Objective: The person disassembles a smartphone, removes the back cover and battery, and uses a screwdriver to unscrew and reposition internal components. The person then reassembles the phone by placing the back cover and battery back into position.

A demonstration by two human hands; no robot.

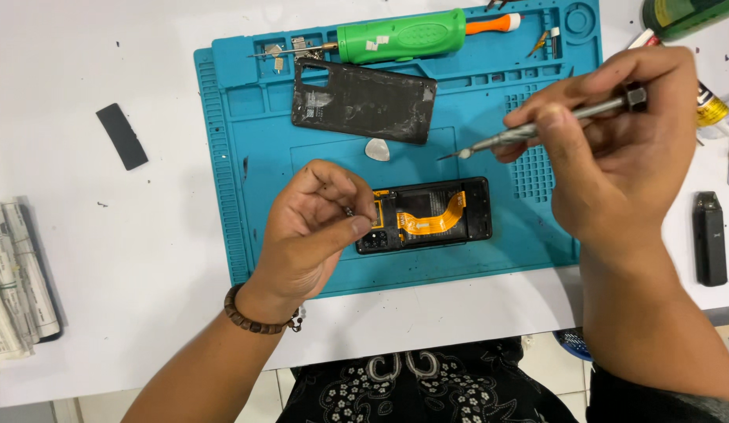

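An opened black phone (435, 215) with an orange flex cable lies on the blue work mat (231, 157). My left hand (313, 231) hovers over the phone's left end, fingertips pinched around a tiny screw-like part. My right hand (615, 149) grips a slim metal screwdriver (537, 129), its tip pointing left above the mat, apart from the phone. The phone's black back cover (363, 102) rests further up the mat, with a white pick (377, 150) just below it.
A green-handled tool (400, 35) and small metal parts lie along the mat's top trays. A black strip (122, 135) sits on the white table at left, folded papers (16, 282) at far left, a small black device (710, 237) at right.
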